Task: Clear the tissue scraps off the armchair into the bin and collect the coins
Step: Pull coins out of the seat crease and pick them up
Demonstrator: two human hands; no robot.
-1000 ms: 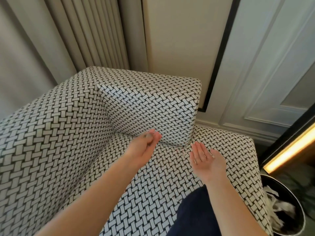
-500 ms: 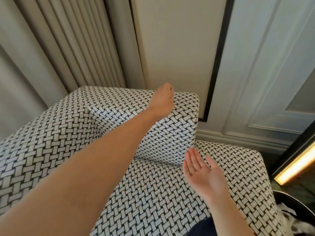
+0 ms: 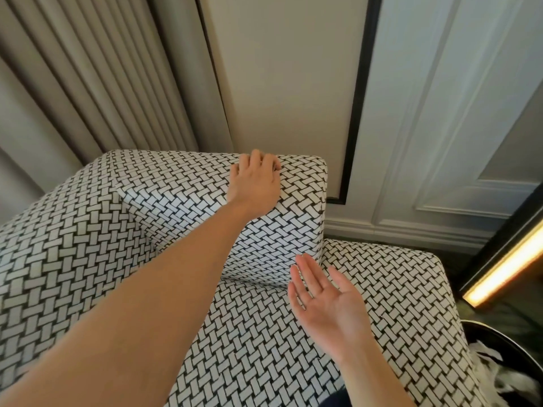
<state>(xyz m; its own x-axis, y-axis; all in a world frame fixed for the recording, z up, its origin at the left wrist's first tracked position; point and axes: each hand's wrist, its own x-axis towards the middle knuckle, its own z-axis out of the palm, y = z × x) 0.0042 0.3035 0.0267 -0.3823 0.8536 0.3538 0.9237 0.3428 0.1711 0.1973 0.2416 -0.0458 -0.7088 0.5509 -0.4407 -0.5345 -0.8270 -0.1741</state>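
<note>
Pleated beige curtain (image 3: 88, 83) far left, hanging floor-length. Plain cream wall panel (image 3: 288, 83) beside it, edged by thin black trim (image 3: 363, 98). White moulded panelling (image 3: 440, 113) far right, with stepped baseboard (image 3: 396, 230) below. Warm glowing light strip (image 3: 505, 268) in black frame at right. Dark floor (image 3: 505, 315) underneath.

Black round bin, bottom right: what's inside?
Inside the black round bin lie crumpled white tissue scraps. The frame cuts off most of it; deeper contents unseen.

Left hand (image 3: 255, 181) stretched forward, fingers curled — right hand (image 3: 329, 304) flat, palm up.
</note>
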